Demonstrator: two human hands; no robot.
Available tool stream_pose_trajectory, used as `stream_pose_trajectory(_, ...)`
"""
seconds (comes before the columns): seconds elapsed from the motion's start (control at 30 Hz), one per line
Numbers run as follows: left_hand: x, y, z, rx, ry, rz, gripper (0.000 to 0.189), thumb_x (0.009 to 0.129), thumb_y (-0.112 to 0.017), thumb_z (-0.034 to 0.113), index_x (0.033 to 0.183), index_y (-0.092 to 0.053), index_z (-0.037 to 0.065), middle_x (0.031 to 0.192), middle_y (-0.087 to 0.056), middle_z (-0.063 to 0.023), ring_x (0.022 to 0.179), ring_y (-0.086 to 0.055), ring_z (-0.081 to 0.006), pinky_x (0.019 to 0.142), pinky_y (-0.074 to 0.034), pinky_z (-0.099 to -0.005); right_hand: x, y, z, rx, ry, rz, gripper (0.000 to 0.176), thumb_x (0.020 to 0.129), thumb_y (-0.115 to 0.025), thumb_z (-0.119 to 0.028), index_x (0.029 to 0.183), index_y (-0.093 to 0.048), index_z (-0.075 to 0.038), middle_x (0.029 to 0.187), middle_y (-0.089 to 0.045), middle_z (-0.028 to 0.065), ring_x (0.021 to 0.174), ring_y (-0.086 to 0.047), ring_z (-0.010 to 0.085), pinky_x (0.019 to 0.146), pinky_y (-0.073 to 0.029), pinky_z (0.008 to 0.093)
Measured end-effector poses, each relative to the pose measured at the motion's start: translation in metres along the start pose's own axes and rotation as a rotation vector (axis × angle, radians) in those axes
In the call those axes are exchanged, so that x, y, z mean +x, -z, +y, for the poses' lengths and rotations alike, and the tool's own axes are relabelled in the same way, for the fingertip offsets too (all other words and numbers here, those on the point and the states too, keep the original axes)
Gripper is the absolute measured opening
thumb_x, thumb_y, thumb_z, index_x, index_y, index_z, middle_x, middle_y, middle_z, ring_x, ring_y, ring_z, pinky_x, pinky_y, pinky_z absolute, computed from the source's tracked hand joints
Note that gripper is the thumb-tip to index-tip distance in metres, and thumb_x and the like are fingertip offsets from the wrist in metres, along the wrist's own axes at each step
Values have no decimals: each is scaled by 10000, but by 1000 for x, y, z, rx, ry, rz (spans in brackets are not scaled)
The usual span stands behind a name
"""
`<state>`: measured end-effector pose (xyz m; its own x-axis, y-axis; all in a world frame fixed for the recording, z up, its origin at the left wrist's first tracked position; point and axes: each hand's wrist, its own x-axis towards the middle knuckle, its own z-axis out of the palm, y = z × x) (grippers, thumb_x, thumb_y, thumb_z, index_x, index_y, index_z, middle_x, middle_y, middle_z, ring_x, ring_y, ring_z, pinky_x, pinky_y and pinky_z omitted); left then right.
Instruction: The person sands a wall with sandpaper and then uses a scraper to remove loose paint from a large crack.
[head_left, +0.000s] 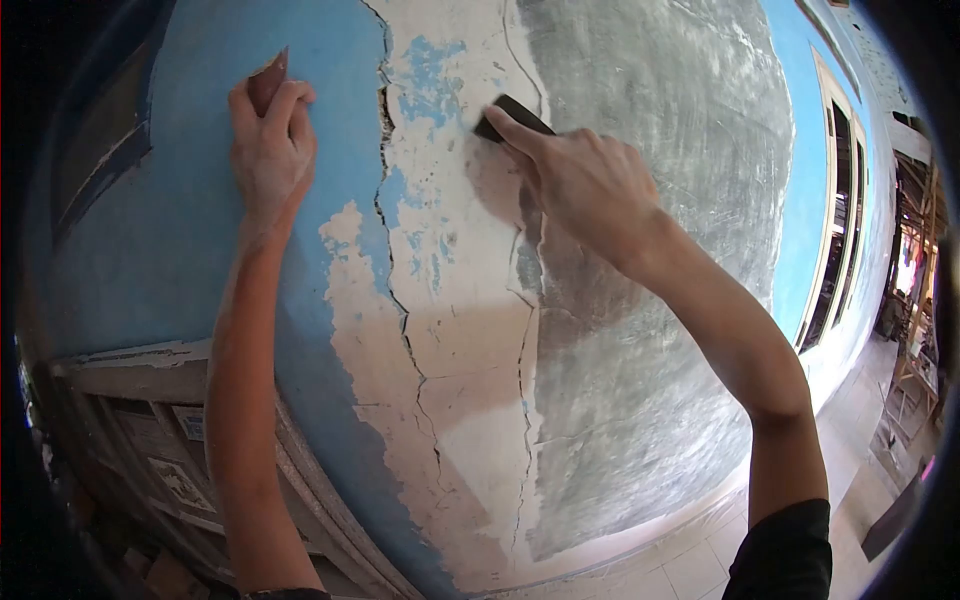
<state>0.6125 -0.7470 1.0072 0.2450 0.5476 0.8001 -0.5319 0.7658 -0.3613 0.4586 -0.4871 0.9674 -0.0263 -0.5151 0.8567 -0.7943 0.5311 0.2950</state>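
My left hand [270,160] is raised against the blue part of the wall [330,130], its fingers closed round a reddish-brown folded piece that looks like sandpaper [267,85]. At the upper middle, my right hand [590,185] grips a dark flat block [515,116], with the index finger stretched along it. The block lies at the pale, stripped strip of wall [450,340], close to its border with the grey plaster [670,330]. Between my hands a jagged dark crack [386,115] runs down the wall. A thinner crack [522,380] descends below my right hand.
A wooden frame with panels [160,440] leans low on the left. A dark-framed opening [105,130] shows at the upper left, and a barred window [838,210] is on the right. Pale floor tiles [690,575] border the wall's foot.
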Motion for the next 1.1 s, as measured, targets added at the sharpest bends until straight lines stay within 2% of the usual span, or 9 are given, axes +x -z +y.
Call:
stream_pose_trajectory(0.17,-2,-1,3,-18,27,-21,115,943,-608,67,1018,-663,135,1085,-489,-136,899,-632,-268,669,-563,-369,7,-8,-3,-71,14,57,424,1044,-408,-382,1443,-458,-249,608,-647,50,500,-634,202,482,-523,377)
stream_pose_trajectory(0.27,-2,-4,3,-78,67,20,120,903,-629,87,929,-660,200,1108,-522,-118,883,-666,-314,677,-590,-399,2,9,-3,-20,34,-86,595,935,-552,-143,1498,-362,-176,748,-694,109,645,-694,238,568,-575,369)
stream_pose_trajectory(0.37,-3,-3,2,-45,29,37,121,902,-627,85,930,-659,198,1106,-522,-119,881,-667,-312,675,-587,-396,0,6,-7,17,-4,-145,552,964,-518,-142,1494,-368,-173,748,-694,106,636,-693,238,566,-571,380)
stream_pose_trajectory(0.57,-4,-5,0,-68,73,14,112,904,-634,96,926,-658,202,1112,-524,-117,884,-670,-306,683,-590,-394,-1,16,-9,-23,9,-128,475,1012,-441,-201,1484,-386,-188,736,-689,109,624,-691,236,561,-569,384)
stream_pose_trajectory(0.67,-3,-4,3,-45,49,44,105,904,-640,99,926,-657,200,1115,-525,-114,895,-671,-300,684,-591,-397,1,-4,-8,-65,14,30,439,1043,-401,-388,1470,-415,-283,590,-644,37,515,-650,197,494,-544,366)
stream_pose_trajectory(0.77,-1,0,1,-35,-4,-13,108,944,-603,69,1016,-658,127,1131,-481,-149,917,-642,-280,653,-576,-402,4,-3,-7,-44,10,15,444,1044,-396,-393,1474,-409,-283,594,-645,44,504,-641,203,492,-539,370)
stream_pose_trajectory(1.1,-2,-2,0,-69,-13,-24,106,954,-590,66,1018,-651,123,1108,-490,-165,893,-648,-275,617,-552,-387,3,-5,-5,-4,-1,13,445,1044,-394,-394,1477,-406,-290,612,-631,66,527,-636,209,486,-513,379)
